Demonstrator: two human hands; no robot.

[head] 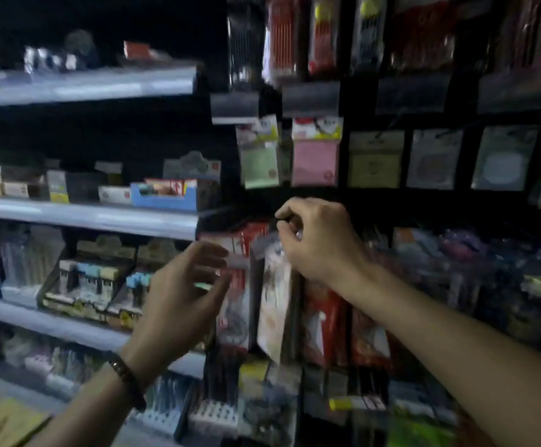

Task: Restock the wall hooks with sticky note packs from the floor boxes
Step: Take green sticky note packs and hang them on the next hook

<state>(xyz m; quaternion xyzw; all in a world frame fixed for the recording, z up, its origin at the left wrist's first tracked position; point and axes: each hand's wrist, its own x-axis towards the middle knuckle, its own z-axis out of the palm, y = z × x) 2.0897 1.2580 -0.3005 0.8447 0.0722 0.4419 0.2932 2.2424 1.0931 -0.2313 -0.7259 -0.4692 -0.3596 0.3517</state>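
Head view, dim, blurred. Our left hand [182, 295] is open with loose fingers, just beside a red pack [245, 241]. Our right hand [317, 240] curls at the top of a pale hanging pack [274, 301]; whether it grips, we cannot tell. The pink sticky note pack [315, 162] and green sticky note pack [259, 162] hang on the wall above

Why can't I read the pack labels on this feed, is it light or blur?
Head view: both. The aisle is dim, with the upper left nearly black; glare streaks the shelf edges; motion blur smears the left hand and the packs below; the pink pack and right hand are clearest, though still soft.
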